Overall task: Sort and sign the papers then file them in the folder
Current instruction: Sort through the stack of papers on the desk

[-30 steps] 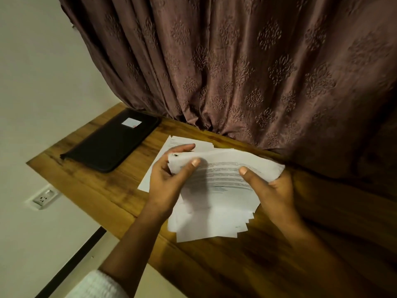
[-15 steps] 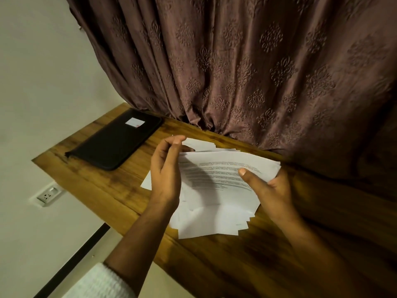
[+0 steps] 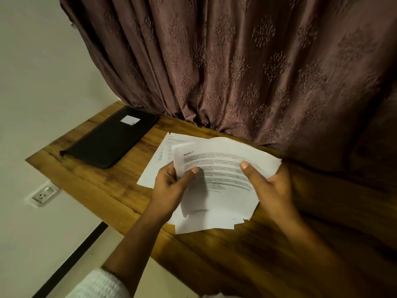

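Papers (image 3: 223, 166), a fanned stack, held in both hands above the table (image 3: 92, 188). Left hand (image 3: 169, 188) pinches the stack's left edge, thumb on the printed top sheet, fingers curled behind. Right hand (image 3: 272, 188) grips the right edge, thumb laid across the text, fingers hidden under the sheets. Top sheet curls at its far edge; printed lines visible, too small to read. Lower corners fan out unevenly toward the wood near the front edge; whether they touch it cannot be told. Loose sheet (image 3: 156, 162) lies flat on the table just behind the left hand, partly covered by the held stack. Black folder (image 3: 109, 143) lies closed at the table's far left corner, apart from the papers, white label (image 3: 130, 120) on its cover. Brown patterned curtain (image 3: 236, 61) hangs behind, hem meeting the table's back edge. Wall socket (image 3: 44, 193) on the pale wall below the table's left end. White sleeve (image 3: 98, 284) on the left forearm.
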